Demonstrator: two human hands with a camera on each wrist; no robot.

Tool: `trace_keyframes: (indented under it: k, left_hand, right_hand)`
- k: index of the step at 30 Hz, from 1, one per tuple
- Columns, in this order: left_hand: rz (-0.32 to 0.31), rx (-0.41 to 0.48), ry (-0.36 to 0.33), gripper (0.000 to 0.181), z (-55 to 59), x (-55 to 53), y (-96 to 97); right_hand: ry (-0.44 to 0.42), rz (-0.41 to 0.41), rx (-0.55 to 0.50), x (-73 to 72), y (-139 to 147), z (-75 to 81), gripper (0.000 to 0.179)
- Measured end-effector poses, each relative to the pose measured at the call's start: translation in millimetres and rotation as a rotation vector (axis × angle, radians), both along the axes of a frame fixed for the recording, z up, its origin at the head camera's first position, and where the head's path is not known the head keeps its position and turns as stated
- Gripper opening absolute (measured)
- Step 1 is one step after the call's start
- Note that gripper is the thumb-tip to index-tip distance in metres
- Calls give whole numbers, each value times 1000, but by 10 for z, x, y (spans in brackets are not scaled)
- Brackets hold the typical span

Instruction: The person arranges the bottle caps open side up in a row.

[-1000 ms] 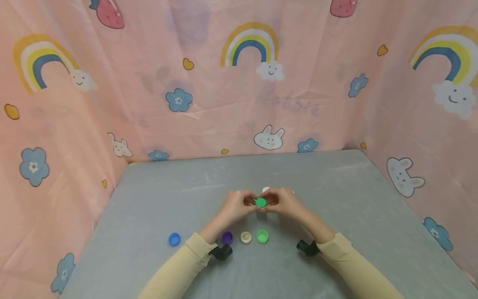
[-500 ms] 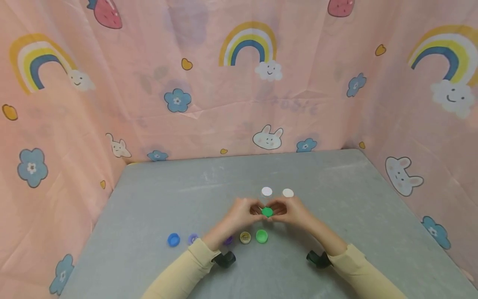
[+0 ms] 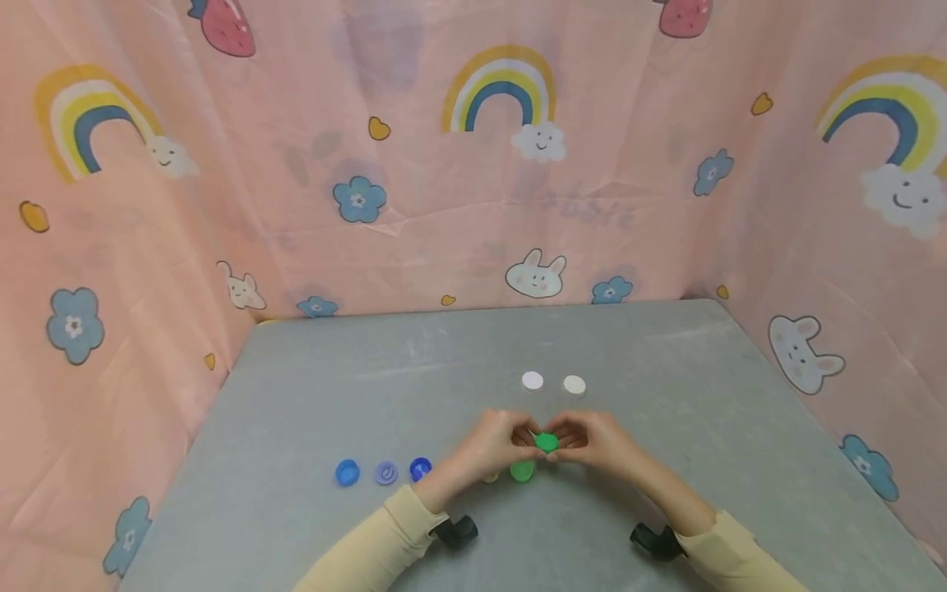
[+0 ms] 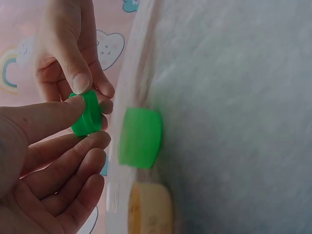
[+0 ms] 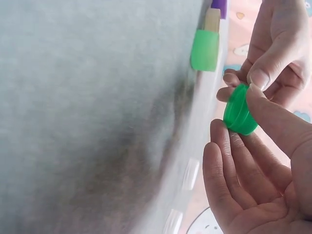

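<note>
A darker green bottle cap is held above the table between both hands. My left hand pinches it from the left with thumb and fingers, and my right hand pinches it from the right. In the left wrist view, the held cap shows its ribbed side, both thumbs on its near edge. The right wrist view has the same cap tilted between the fingertips. Just below the hands, a lighter green cap lies on the table, partly covered from above.
A row of caps runs left: a gold one mostly hidden by the left hand, then dark blue, lavender and blue. Two white caps lie behind the hands. A purple cap shows in the right wrist view.
Both hands have moved nearer and to the right with the green cap, toward the row. The white caps behind are uncovered; the purple one is now hidden in the head view.
</note>
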State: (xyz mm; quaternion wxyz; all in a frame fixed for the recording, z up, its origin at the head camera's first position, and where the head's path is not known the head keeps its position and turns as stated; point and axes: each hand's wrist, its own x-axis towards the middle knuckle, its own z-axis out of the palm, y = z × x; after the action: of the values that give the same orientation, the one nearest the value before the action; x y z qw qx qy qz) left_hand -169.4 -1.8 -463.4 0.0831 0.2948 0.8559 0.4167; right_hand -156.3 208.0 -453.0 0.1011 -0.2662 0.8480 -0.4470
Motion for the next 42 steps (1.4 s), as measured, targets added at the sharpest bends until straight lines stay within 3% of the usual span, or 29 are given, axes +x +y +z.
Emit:
trace_keyframes:
  k: [12, 31, 37, 42]
  left_hand:
    - [-27, 1, 5, 20, -61, 118, 77]
    - [-20, 26, 13, 17, 21, 76, 104]
    - [-2, 36, 58, 13, 21, 76, 112]
    - [4, 41, 144, 14, 11, 72, 133]
  right_hand:
    - [-60, 3, 13, 85, 114, -56, 33]
    - [-106, -10, -34, 43, 183, -38, 29]
    - [-196, 9, -75, 35, 222, -53, 26]
    - [-264, -4, -99, 41, 241, -58, 30]
